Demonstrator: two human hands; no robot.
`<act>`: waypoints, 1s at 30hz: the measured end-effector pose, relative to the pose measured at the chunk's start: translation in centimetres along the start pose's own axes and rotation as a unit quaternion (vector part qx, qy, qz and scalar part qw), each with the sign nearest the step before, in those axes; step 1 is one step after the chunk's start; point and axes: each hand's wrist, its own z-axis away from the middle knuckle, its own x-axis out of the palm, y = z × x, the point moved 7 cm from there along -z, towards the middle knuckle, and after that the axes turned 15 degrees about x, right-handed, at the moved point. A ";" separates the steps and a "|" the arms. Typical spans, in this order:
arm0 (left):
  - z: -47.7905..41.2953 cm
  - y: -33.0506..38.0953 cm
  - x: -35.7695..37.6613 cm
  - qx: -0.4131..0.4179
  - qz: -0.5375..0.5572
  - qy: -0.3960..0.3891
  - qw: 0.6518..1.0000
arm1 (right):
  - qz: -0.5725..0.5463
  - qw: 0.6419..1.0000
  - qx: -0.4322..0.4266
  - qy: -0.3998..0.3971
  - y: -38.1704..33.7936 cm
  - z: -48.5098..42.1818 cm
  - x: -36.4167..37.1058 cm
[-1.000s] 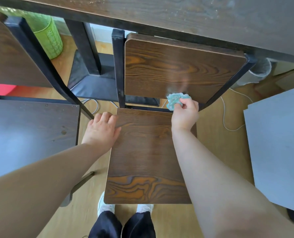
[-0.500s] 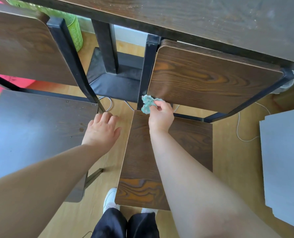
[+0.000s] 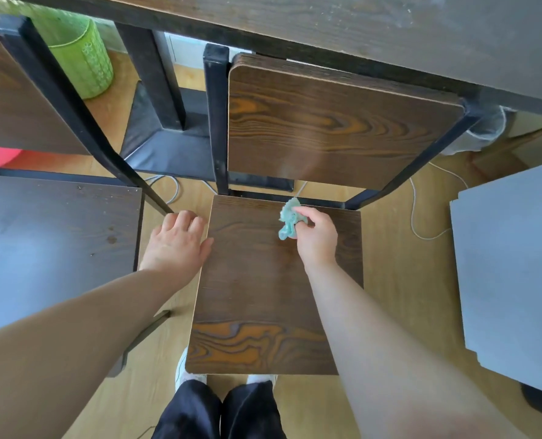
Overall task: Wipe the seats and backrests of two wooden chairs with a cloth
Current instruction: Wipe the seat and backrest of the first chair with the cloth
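the right hand point(image 3: 317, 239) pinches a crumpled teal cloth point(image 3: 289, 221) at the rear of the dark wood-grain chair seat point(image 3: 263, 280), the left hand point(image 3: 176, 245) lies straight-fingered at its left edge, so seat wiping seems underway, and next the cloth likely needs sweeping forward strokes.
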 end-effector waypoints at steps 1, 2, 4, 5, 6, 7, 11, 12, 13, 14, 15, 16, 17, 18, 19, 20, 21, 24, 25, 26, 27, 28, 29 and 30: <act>-0.2 0.4 0.1 0.001 0.001 -0.002 1.000 | 0.016 1.000 0.007 0.002 0.4 -0.4 -0.9; -0.4 0.9 0.2 0.002 0.001 -0.006 1.000 | 0.030 0.999 0.018 0.002 0.9 -0.9 -1.8; -0.7 1.8 0.4 0.005 -0.002 -0.013 1.000 | 0.036 0.997 0.064 -0.006 1.9 -1.9 -3.1; -0.9 2.2 0.5 0.006 -0.002 -0.015 1.000 | 0.030 0.996 0.087 -0.011 2.3 -2.2 -3.7; -1.0 2.5 0.5 0.007 -0.001 -0.015 1.000 | 0.031 0.995 0.098 -0.012 2.5 -2.5 -4.3; -1.1 2.8 0.5 0.010 -0.001 -0.014 1.000 | 0.040 0.994 0.097 -0.012 2.5 -2.7 -4.8; -1.4 3.4 0.7 0.016 -0.009 -0.013 1.000 | 0.077 0.997 0.017 0.008 0.9 -4.2 -6.4; -1.5 3.3 0.8 0.014 -0.008 -0.014 1.000 | 0.089 0.996 0.000 0.005 0.4 -4.7 -6.5; -1.5 3.3 0.9 0.012 -0.006 -0.014 1.000 | 0.106 0.994 -0.016 0.000 -0.2 -5.4 -6.5; -1.5 3.2 1.1 0.011 -0.005 -0.014 1.000 | 0.123 0.992 -0.031 -0.008 -0.8 -6.0 -6.5; -1.5 3.1 1.3 0.009 -0.005 -0.014 1.000 | 0.141 0.989 -0.042 -0.019 -1.3 -6.7 -6.4; -1.5 2.9 1.5 0.007 -0.004 -0.015 1.000 | 0.163 0.985 -0.051 -0.028 -1.7 -7.4 -6.3; -1.5 2.8 1.7 0.005 -0.001 -0.014 1.000 | 0.191 0.979 -0.061 -0.033 -2.1 -8.1 -6.3; -1.5 2.7 1.9 0.002 0.002 -0.013 1.000 | 0.219 0.973 -0.068 -0.041 -2.4 -8.8 -6.2; -1.5 2.6 2.1 -0.002 0.005 -0.011 1.000 | 0.234 0.968 -0.071 -0.054 -2.6 -9.3 -6.0; -1.5 2.4 2.2 -0.006 0.008 -0.010 1.000 | 0.236 0.967 -0.068 -0.072 -2.7 -9.8 -5.8; -1.5 2.4 2.4 -0.009 0.009 -0.010 1.000 | 0.238 0.965 -0.062 -0.089 -2.8 -10.1 -5.5; -1.9 2.2 3.2 -0.014 0.010 -0.012 1.000 | 0.263 0.956 -0.057 -0.115 -2.9 -10.9 -4.6; -2.1 2.1 3.5 -0.015 0.013 -0.012 1.000 | 0.276 0.952 -0.059 -0.120 -2.8 -11.2 -4.4; -2.3 2.1 3.7 -0.016 0.014 -0.012 1.000 | 0.286 0.948 -0.060 -0.123 -2.7 -11.5 -4.2; -2.7 1.9 3.9 -0.020 0.015 -0.010 1.000 | 0.297 0.945 -0.057 -0.124 -2.7 -11.9 -4.1; -2.8 1.8 4.1 -0.027 0.018 -0.010 0.999 | 0.305 0.943 -0.046 -0.123 -2.5 -12.3 -4.0; -3.0 1.7 4.2 -0.033 0.021 -0.008 0.999 | 0.313 0.942 -0.035 -0.115 -2.4 -12.6 -4.0; -3.3 1.6 4.3 -0.037 0.021 -0.006 0.999 | 0.326 0.940 -0.028 -0.099 -2.3 -13.1 -4.0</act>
